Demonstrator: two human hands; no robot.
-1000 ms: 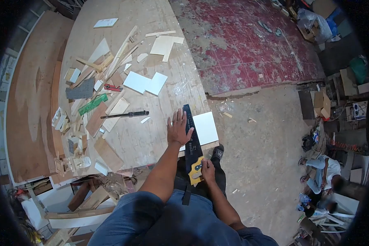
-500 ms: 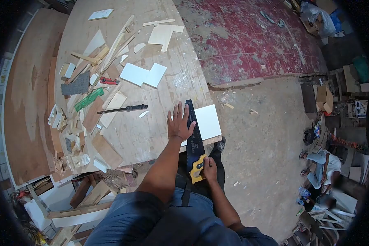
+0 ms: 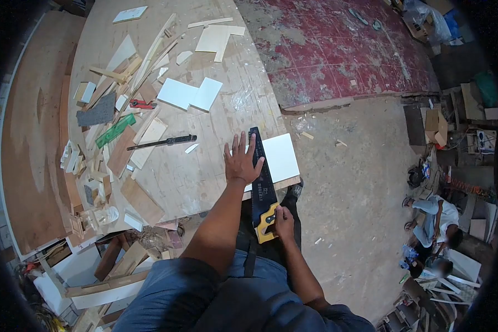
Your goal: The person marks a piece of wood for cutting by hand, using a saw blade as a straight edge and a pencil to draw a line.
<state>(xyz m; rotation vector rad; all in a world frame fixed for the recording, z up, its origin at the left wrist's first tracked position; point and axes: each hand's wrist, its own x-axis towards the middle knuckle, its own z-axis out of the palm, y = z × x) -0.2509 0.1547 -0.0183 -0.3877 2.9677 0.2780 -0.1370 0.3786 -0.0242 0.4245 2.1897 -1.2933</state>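
A hand saw [image 3: 264,188] with a dark blade and a yellow handle lies across a white board [image 3: 280,157] at the table's edge. My right hand [image 3: 284,222] is closed round the saw's handle, close to my body. Spread out flat, my left hand [image 3: 241,165] presses down on the left part of the board, with its thumb and index finger against the blade. That hand covers most of the board's left part. Where the teeth meet the board cannot be made out.
On the wooden table [image 3: 205,182] lie a notched white board [image 3: 190,94], a black bar-like tool [image 3: 163,142], red pliers [image 3: 143,104], a green strip [image 3: 115,130] and several wood offcuts. A person [image 3: 437,221] sits at the far right. Offcuts are piled below the table.
The whole view has shifted slightly, so the table's things appear a little higher and further left. My left hand stays flat on the board and my right hand keeps hold of the saw.
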